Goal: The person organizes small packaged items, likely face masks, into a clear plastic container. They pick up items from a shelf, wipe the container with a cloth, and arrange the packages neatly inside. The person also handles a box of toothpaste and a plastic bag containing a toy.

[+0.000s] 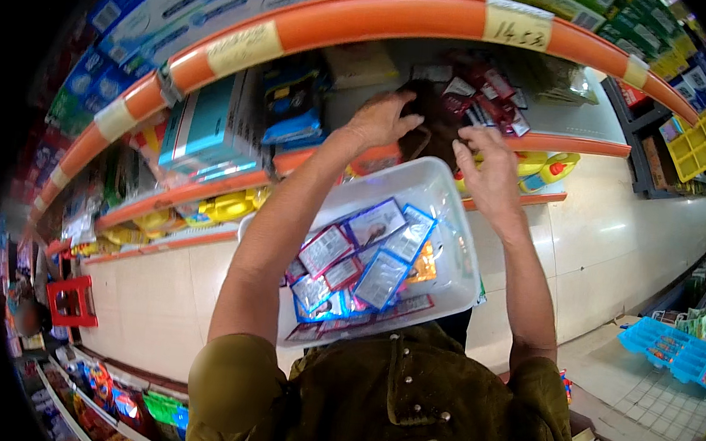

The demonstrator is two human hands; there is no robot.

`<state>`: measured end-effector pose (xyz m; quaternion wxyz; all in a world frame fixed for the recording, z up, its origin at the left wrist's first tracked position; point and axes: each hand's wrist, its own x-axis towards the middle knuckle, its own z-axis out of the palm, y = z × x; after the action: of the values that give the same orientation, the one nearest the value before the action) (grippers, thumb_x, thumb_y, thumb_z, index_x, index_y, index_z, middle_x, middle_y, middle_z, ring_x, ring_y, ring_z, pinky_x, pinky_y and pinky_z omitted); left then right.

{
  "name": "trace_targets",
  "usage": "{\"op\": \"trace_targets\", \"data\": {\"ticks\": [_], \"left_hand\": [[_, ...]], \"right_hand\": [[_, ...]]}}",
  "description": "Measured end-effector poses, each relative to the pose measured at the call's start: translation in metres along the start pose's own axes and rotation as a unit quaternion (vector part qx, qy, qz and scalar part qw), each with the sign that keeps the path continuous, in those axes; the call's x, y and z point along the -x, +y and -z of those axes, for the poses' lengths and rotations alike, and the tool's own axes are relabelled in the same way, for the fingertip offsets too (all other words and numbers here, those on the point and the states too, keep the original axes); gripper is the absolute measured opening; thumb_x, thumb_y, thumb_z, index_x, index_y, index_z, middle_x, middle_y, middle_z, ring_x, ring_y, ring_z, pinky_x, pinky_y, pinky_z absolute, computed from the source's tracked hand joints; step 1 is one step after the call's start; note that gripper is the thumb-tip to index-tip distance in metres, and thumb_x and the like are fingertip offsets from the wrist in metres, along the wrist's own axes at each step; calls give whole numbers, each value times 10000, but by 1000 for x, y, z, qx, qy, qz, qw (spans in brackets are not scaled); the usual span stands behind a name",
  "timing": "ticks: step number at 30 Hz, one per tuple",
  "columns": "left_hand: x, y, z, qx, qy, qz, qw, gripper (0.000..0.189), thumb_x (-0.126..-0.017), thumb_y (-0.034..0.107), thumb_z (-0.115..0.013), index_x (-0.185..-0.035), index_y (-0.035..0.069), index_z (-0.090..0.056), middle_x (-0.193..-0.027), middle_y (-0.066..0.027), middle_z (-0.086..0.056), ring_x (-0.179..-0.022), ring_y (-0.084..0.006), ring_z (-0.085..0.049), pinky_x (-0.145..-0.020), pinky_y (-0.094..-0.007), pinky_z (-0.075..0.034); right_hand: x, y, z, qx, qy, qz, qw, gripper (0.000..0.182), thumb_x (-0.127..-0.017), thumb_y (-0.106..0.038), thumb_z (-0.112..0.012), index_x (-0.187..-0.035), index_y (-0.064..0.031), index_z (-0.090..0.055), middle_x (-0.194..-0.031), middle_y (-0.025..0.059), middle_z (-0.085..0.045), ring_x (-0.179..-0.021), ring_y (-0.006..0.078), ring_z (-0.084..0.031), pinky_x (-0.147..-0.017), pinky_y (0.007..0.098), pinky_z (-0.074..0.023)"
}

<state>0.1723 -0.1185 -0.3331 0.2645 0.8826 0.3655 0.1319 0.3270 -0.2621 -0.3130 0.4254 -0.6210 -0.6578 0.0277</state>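
Observation:
Both my hands reach over the far rim of a white plastic bin to a store shelf. My left hand has its fingers apart beside a dark brown item, perhaps a bag or cloth. My right hand, fingers spread, is at that item's right side, below a heap of small dark red packets. Whether either hand touches the brown item is unclear. In the bin lie several flat packets, among them a blue-edged one, a red-edged one and an orange one.
An orange shelf edge arches above my hands. Teal boxes and blue packs stand on the left. Yellow bottles fill the lower shelf. A red stool is at the left, a blue tray at the right.

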Motion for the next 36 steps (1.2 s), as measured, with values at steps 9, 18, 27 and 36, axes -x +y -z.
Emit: {"op": "trace_targets", "data": {"ticks": [9, 18, 27, 36], "left_hand": [[183, 21, 53, 151, -69, 44, 985, 267, -801, 166, -620, -993, -19, -613, -774, -152, -642, -689, -229, -617, -678, -342, -484], [256, 12, -21, -169, -113, 26, 979, 1034, -586, 423, -772, -1401, 165, -190, -1350, -246, -271, -1217, -437, -323, -968, -574, -299], [246, -7, -33, -270, -16, -45, 962, 580, -759, 161, -573, -1280, 18, -364, -1048, -306, -503, -946, -397, -548, -737, -443, -488], [221, -13, -11, -226, 24, 1, 974, 471, -761, 55, -534, -1219, -4, -441, -760, -155, -613, -674, -261, -644, -556, -361, -514]], "right_hand": [[25, -73, -28, 98, -523, 198, 823, 346, -758, -111, -606, -1094, -52, -548, -1117, 148, -526, -1089, 273, -473, -898, 435, -364], [47, -73, -33, 203, -643, 173, 718, 989, -589, -254, -799, -1393, -247, -223, -1378, 234, -280, -1289, 387, -240, -1002, 585, -197], [66, -55, -43, 182, -468, 326, 801, 689, -675, -220, -699, -1286, -145, -389, -1127, 233, -484, -1106, 358, -445, -854, 473, -351], [49, -44, -57, 79, -415, 208, 882, 360, -762, -80, -529, -1120, -53, -509, -817, 159, -615, -783, 286, -613, -742, 404, -436]]}}
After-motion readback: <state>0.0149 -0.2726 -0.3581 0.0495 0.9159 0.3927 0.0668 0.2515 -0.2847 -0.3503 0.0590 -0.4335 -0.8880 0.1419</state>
